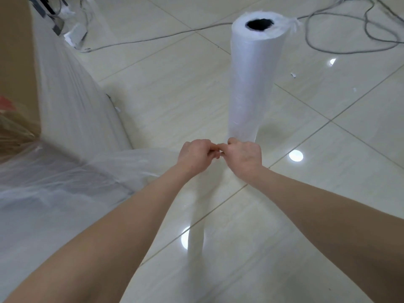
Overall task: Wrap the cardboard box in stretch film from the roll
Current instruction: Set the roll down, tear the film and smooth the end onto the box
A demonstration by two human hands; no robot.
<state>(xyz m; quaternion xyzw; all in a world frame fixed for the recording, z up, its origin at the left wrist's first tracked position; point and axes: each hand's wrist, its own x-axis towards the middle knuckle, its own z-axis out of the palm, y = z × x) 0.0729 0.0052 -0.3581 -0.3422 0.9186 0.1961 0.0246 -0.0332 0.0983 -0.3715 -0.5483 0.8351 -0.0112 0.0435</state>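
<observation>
Brown cardboard box appears largely wrapped; left hand and right hand pinch translucent stretch film, likely severing it.

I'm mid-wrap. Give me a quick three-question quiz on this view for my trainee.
1. True or false: the film roll lies flat on the tiled floor.
2. On which side of the view is the cardboard box? A) left B) right C) behind the roll
3. Fill in: the left hand and right hand pinch the stretch film near the roll's ____.

Key: 1 false, it stands upright; 2 A; 3 base.
</observation>
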